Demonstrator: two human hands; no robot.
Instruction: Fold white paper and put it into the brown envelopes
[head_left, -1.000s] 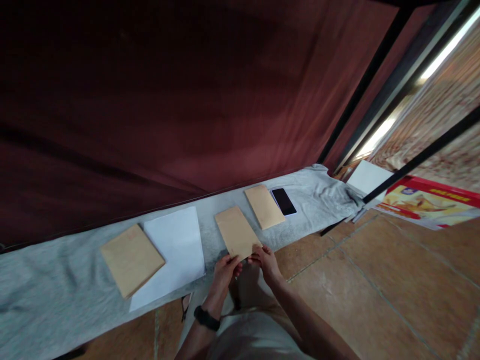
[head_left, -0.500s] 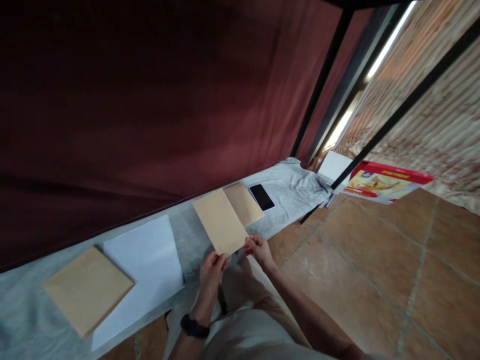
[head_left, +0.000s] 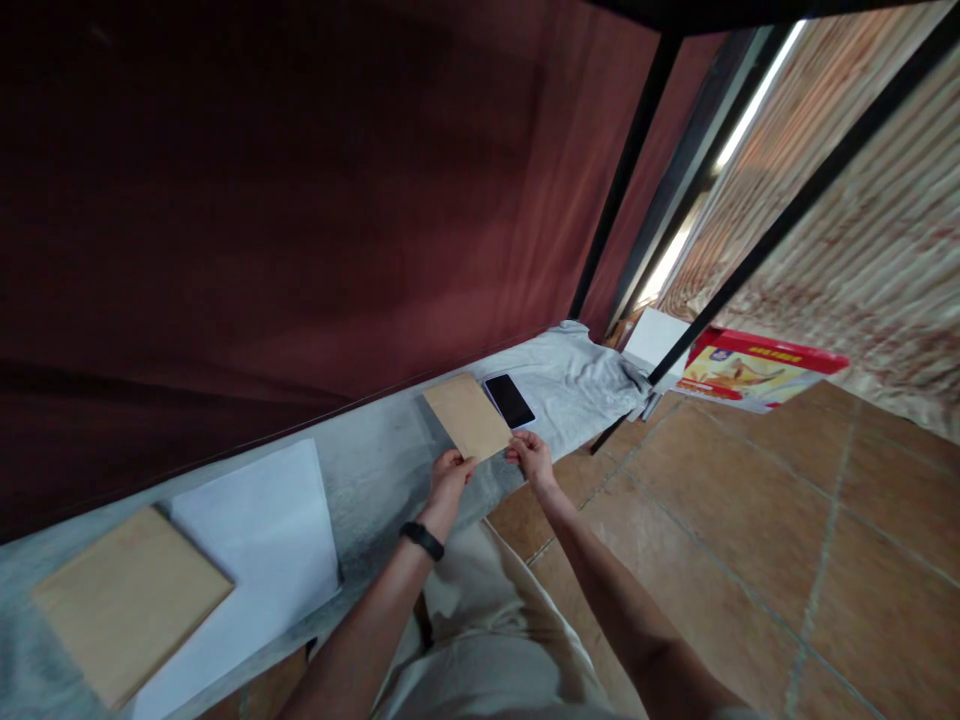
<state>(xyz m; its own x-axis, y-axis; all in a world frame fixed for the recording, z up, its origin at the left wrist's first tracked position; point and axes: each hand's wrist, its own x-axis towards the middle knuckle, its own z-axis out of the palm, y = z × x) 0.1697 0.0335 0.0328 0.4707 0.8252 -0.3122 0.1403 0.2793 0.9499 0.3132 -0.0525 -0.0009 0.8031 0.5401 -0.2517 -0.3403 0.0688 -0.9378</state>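
A brown paper envelope (head_left: 466, 412) is held by its near corners over the grey cloth. My left hand (head_left: 450, 475) pinches the left near corner between thumb and fingers. At the right near corner, my right hand (head_left: 531, 458) pinches the same envelope. Whatever lies beneath it is hidden. A phone (head_left: 510, 400) with a dark screen lies just beyond my right hand, beside the envelope. Off to the left, a stack of brown envelopes (head_left: 135, 600) partly overlaps a stack of white paper (head_left: 262, 540).
The grey cloth (head_left: 382, 440) covers a long narrow surface against a dark red curtain (head_left: 337, 220). Black metal poles (head_left: 622, 180) rise at the right. A red and yellow box (head_left: 757, 370) stands on the tiled floor (head_left: 720, 500), near a white board (head_left: 656, 340).
Both hands have moved forward and right with the envelope, which now covers the brown one seen lying beside the phone. The view has shifted slightly.
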